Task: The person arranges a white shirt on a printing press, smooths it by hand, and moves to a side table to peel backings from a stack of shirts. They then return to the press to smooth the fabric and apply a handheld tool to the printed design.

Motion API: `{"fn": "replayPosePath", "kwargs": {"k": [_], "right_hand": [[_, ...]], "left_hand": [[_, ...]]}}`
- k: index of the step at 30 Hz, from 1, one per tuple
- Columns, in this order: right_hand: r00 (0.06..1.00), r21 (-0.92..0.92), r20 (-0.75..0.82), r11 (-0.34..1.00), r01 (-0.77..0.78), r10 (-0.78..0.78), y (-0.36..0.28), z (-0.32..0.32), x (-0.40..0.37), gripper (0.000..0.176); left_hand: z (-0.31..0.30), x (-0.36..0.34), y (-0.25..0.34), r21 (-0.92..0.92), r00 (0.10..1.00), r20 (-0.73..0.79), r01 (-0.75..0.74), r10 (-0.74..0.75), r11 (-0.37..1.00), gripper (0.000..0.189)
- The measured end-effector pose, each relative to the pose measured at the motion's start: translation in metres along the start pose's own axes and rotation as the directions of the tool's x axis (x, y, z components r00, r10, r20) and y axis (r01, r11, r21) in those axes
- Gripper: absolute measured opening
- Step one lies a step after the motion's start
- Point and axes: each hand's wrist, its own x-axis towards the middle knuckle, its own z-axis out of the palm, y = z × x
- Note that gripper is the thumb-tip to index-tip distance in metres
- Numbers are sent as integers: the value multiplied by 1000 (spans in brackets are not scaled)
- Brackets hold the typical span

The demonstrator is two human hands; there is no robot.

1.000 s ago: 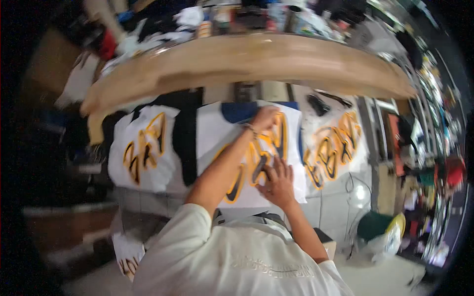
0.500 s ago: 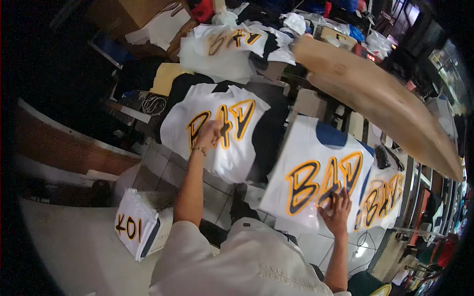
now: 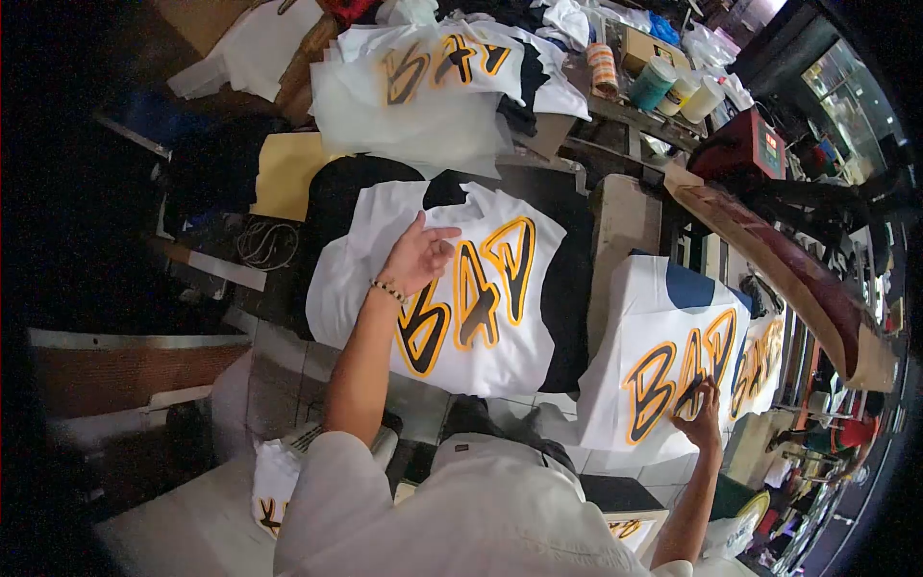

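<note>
My left hand point(image 3: 420, 258), with a beaded bracelet at the wrist, is over a white T-shirt point(image 3: 375, 322) marked BAD in black letters edged yellow-orange. Its fingers are apart, some half bent, and nothing is held. Beneath that shirt lies a black pad point(image 3: 567, 279). On the right, my right hand point(image 3: 699, 421) rests with fingers spread on the lower part of another BAD print, on a white shirt point(image 3: 615, 365) with a dark blue neck area point(image 3: 676, 283). Another BAD print point(image 3: 758, 370) shows beyond that hand.
Translucent sheets point(image 3: 385, 130) partly cover another BAD shirt at the back. A long brown curved panel point(image 3: 784, 264) juts out at right, near a red box with a display point(image 3: 740, 144). Jars point(image 3: 654, 82) stand behind. White folded cloth point(image 3: 277, 476) lies lower left.
The brown panel has swung right, uncovering the jars and red box. My left hand has moved from the letters up toward the collar, its fingers now extended. My right hand stays on its print.
</note>
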Motion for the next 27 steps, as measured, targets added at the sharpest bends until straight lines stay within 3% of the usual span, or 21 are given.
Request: {"fn": "replayPosePath", "kwargs": {"k": [1, 5, 16, 18, 22, 23, 24, 25, 27], "right_hand": [[999, 23, 14, 998, -52, 51, -8, -2, 1, 86], [996, 19, 30, 996, -82, 81, -10, -3, 2, 84], [993, 49, 36, 993, -110, 108, -12, -7, 1, 87], [997, 89, 20, 993, -82, 80, 0, -1, 0, 99], [998, 14, -62, 999, 29, -28, -3, -5, 0, 94], [997, 49, -43, 997, -62, 64, -7, -5, 0, 87], [998, 60, -67, 998, -15, 19, -8, -6, 1, 83], [998, 36, -54, 999, -38, 40, -8, -6, 0, 84], [990, 22, -7, 990, -140, 141, -11, -8, -3, 85]], "left_hand": [[6, -2, 2, 77, 994, -106, -31, 39, 997, 77], [9, -2, 10, 47, 993, -117, -12, 17, 999, 78], [10, 1, 15, 173, 995, -101, 38, -20, 984, 82], [-4, 8, 7, 234, 998, -49, -14, 26, 972, 79], [5, 16, -4, 288, 978, -187, -32, 89, 957, 74], [17, 17, -7, 389, 951, -259, -56, 168, 919, 70], [29, 18, -14, 490, 910, -323, -75, 261, 869, 67], [44, 21, -28, 492, 922, -295, -78, 250, 867, 67], [78, 27, -59, 487, 931, -98, -262, 350, 833, 62]]}}
